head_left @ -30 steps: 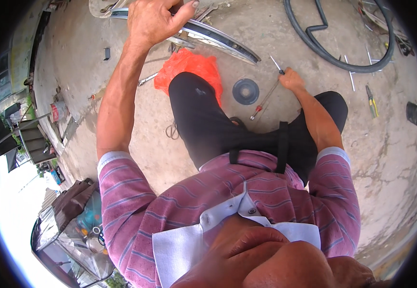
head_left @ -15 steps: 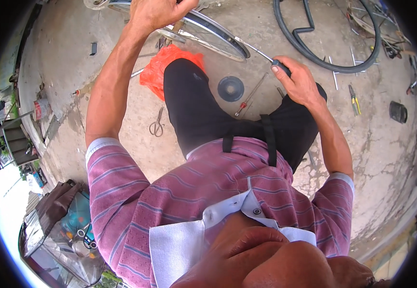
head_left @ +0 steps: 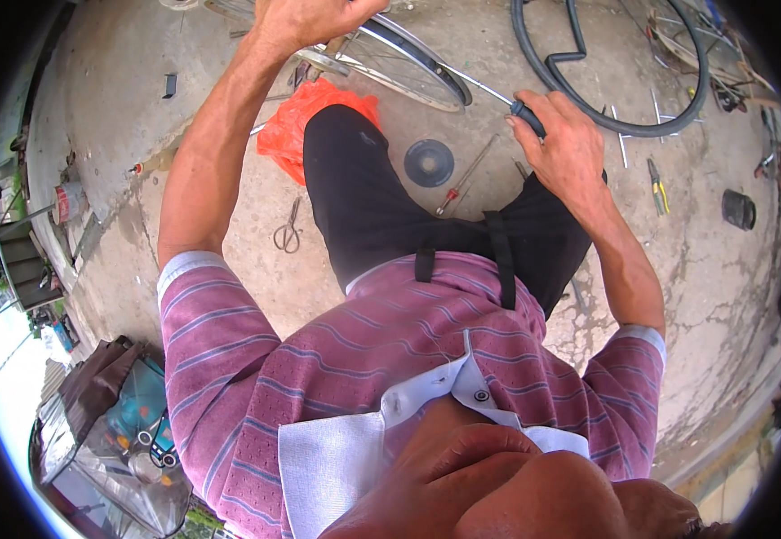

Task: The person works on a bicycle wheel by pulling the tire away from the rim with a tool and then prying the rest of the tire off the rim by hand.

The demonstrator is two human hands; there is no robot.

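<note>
Near the top edge, my left hand (head_left: 305, 20) is closed on the rim of a spoked bicycle wheel (head_left: 431, 67) with a dark tyre; its fingertips are partly out of frame. On the right, my right hand (head_left: 566, 148) holds a screwdriver (head_left: 527, 119) by its dark handle, thumb on one side and fingers on the other. The long metal shank slants up and left, and its tip meets the edge of the tyre. An orange-red plastic bag (head_left: 296, 126) lies below the wheel, against my left knee.
A black tyre (head_left: 698, 85) lies at the upper right, near yellow-handled pliers (head_left: 658, 189). Between my legs are a dark disc (head_left: 429, 163) and a red-handled rod (head_left: 452, 195). Scissors (head_left: 288, 235) lie left of my left leg. Loaded goods (head_left: 130, 431) stand lower left.
My right hand's fingers have shifted on the screwdriver handle, now higher and looser around it. The wheel and my left hand have moved slightly.
</note>
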